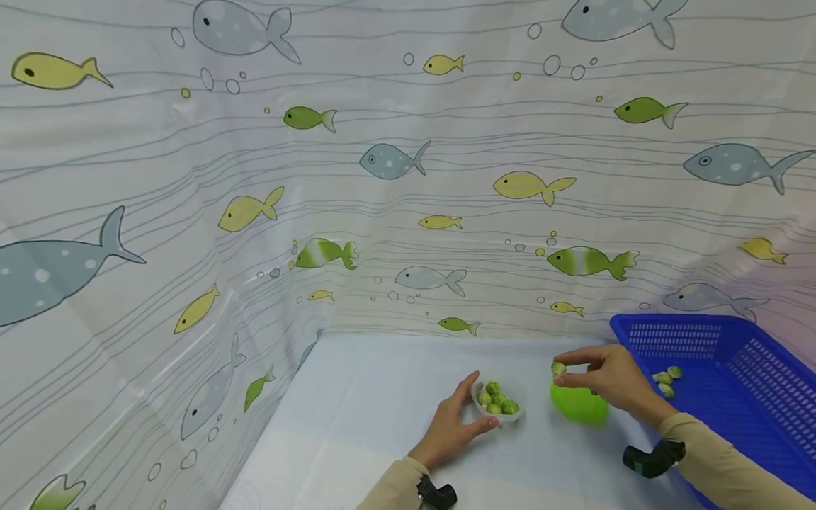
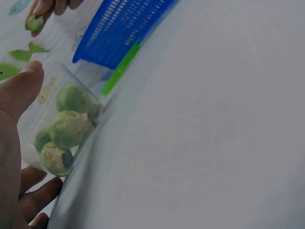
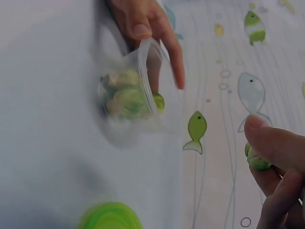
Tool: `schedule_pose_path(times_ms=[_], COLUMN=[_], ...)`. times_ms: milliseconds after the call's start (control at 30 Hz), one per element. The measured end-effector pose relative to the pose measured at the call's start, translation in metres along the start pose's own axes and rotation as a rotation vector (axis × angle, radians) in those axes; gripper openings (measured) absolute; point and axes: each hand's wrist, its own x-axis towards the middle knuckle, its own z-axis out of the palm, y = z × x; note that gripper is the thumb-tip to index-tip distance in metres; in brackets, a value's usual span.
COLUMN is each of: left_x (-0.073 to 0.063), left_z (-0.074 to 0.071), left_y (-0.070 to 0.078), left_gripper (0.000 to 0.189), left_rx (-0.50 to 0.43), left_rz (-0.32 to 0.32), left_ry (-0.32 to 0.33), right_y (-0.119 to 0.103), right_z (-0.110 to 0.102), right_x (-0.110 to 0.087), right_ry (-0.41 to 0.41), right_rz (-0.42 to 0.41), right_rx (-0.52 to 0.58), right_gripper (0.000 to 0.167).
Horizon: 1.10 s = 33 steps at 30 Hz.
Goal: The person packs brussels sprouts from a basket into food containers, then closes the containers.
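Brussels sprouts point(image 1: 499, 400) sit in the blue basket point(image 1: 752, 432) and the clear tub point(image 1: 508, 418), clasped by the left grip point(image 1: 449, 425); near a green lid point(image 1: 581, 406), the right grip point(image 1: 610, 379) pinches a single sprout point(image 1: 558, 368). Tub-filling seems underway; next calls for lowering it in.

Green sprouts point(image 1: 499, 399), lime-green lid point(image 1: 583, 407), blue basket point(image 1: 720, 404), 2 beige sleeves point(image 1: 720, 453), white fish-print curtain point(image 1: 382, 106)
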Motion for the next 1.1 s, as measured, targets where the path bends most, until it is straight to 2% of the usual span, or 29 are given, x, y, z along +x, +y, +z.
schedule_pose_path(times_ms=[200, 433, 700, 967, 1100], left_x=[0.000, 0.000, 0.000, 0.000, 0.000], left_z=[0.000, 0.000, 0.000, -0.001, 0.000], left_y=[0.000, 0.002, 0.002, 0.001, 0.001], left_gripper=[0.092, 0.093, 0.092, 0.092, 0.092], left_rx=[-0.008, -0.016, -0.015, -0.015, -0.012], left_rz=[-0.015, -0.023, -0.017, -0.019, -0.024], left_ry=[-0.007, -0.010, -0.006, -0.008, -0.012], right_y=[-0.003, -0.006, -0.003, -0.003, -0.003], right_z=[0.021, 0.039, 0.057, 0.070, 0.075], right_x=[0.004, 0.008, 0.014, 0.016, 0.017], right_ry=[-0.035, -0.031, -0.034, -0.051, -0.051], right_rz=[0.015, 0.011, -0.039, -0.052, -0.094], right_rx=[0.027, 0.043, 0.037, 0.022, 0.001], right_gripper=[0.047, 0.043, 0.041, 0.034, 0.035])
